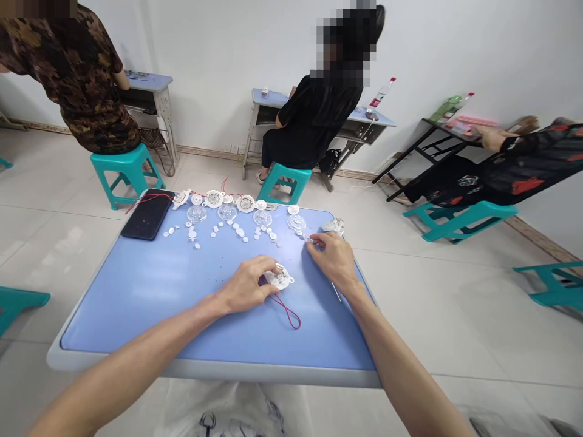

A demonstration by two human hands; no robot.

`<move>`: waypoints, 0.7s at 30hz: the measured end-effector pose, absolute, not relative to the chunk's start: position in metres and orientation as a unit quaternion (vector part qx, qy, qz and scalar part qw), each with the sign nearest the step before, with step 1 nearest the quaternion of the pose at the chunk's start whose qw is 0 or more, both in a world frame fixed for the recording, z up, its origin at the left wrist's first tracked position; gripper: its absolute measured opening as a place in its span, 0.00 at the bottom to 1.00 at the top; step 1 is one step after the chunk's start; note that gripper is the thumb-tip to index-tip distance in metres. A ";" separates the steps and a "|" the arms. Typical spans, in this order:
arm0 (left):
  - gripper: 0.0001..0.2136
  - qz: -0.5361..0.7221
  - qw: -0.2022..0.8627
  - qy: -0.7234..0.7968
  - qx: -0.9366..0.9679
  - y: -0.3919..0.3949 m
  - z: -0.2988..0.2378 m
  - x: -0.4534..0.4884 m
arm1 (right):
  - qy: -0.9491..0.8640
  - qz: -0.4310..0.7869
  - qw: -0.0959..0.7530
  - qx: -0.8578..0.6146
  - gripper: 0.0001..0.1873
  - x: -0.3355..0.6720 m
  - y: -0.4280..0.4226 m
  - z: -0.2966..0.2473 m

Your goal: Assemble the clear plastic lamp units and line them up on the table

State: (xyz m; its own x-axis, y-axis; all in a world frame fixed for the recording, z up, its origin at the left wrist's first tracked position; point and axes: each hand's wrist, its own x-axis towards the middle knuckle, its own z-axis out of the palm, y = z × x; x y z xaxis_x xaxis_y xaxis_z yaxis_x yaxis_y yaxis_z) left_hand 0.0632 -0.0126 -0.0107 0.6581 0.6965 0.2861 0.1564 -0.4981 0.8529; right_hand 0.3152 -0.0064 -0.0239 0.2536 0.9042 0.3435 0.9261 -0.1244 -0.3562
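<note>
Blue desk (136, 291): plastic discs (281, 279), illegible label (379, 96)

Blue table (136, 303), black phone (148, 213), clear domes (226, 212), white parts (239, 231)

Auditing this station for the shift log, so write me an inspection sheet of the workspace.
surface: blue table top with grey rim, dark specks on it
job's things: white plastic discs in a row at the far edge, clear plastic domes, small white pieces scattered
clutter: black smartphone at far left; thin metal rod under the right hand
hands: left hand grips a white disc; right hand at the small pieces, hold unclear
cables: red wire loop from the held disc; red wires along the row
surroundings: three co-workers on teal stools, at desks
</note>
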 end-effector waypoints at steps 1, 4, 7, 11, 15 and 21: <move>0.10 0.315 0.425 0.266 0.806 -0.013 -0.010 0.063 | -0.612 -0.021 0.255 -0.748 0.15 0.316 -0.007 -0.024; 0.10 0.312 0.424 0.267 0.807 -0.013 -0.010 0.063 | -0.618 -0.024 0.272 -0.737 0.15 0.318 -0.010 -0.022; 0.11 0.315 0.424 0.267 0.806 -0.013 -0.011 0.064 | -0.626 -0.055 0.330 -0.704 0.15 0.320 -0.020 -0.014; 0.11 0.314 0.426 0.265 0.806 -0.013 -0.013 0.064 | -0.635 -0.092 0.386 -0.663 0.10 0.317 -0.040 -0.002; 0.11 0.315 0.423 0.264 0.807 -0.013 -0.012 0.064 | -0.641 -0.073 0.384 -0.660 0.10 0.313 -0.052 -0.002; 0.10 0.314 0.414 0.258 0.814 -0.012 -0.012 0.063 | -0.611 -0.017 0.349 -0.711 0.14 0.321 -0.048 -0.015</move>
